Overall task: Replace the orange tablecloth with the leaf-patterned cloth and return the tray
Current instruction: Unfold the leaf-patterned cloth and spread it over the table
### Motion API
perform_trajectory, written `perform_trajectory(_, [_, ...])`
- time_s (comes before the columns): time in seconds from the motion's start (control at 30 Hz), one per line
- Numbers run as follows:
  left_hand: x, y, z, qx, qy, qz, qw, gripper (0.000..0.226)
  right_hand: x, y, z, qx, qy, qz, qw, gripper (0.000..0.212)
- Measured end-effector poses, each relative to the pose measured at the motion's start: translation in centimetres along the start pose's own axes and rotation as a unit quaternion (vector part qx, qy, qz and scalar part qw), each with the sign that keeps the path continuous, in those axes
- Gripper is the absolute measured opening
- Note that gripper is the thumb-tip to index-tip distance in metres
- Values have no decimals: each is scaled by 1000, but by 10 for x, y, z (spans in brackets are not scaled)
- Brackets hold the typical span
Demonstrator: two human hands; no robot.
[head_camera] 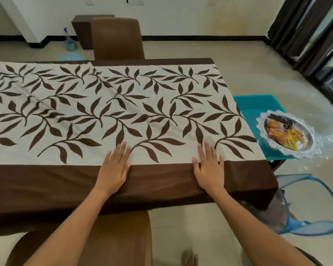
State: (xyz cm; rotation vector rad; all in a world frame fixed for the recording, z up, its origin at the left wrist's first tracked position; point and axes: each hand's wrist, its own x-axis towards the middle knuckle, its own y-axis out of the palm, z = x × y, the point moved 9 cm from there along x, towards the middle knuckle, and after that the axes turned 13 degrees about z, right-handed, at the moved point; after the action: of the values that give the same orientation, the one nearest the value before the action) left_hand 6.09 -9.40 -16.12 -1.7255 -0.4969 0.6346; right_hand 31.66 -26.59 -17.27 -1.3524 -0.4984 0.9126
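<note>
Fingers straight and close together, we press left hand [113,167] and right hand [210,167] flat on the leaf-patterned cloth [123,104] covering the worktop, tray [288,134] on the teal stool [258,104] beside it.

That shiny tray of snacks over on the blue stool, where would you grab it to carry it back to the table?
Take the tray by its lacy rim at two opposite sides, one hand each, coming from above and slightly under the edge. It is a wide, shallow oval lying flat on the blue stool with loose packets in its middle, so a level two-sided hold probably keeps them in.
</note>
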Motion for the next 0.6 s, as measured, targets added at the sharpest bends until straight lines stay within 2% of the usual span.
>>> perform_trajectory(0.17, [74, -16, -72, -60, -28, 3, 998, 67, 9, -2, -3, 2, -7, 14, 1000, 62])
perform_trajectory(0.3, [136, 3, -134, -51, -44, 53, 996, 62, 17, -7, -11, 4, -30, 16, 999, 60])
perform_trajectory(0.43, [147, 20, -164, -33, -56, 15, 998, 65, 37, -15, -38, -2, -43, 25, 999, 61])
perform_trajectory(0.6, [175, 21, -204, -59, -49, 11, 997, 65, 51, -24, -81, 6, -34, 23, 999, 61])
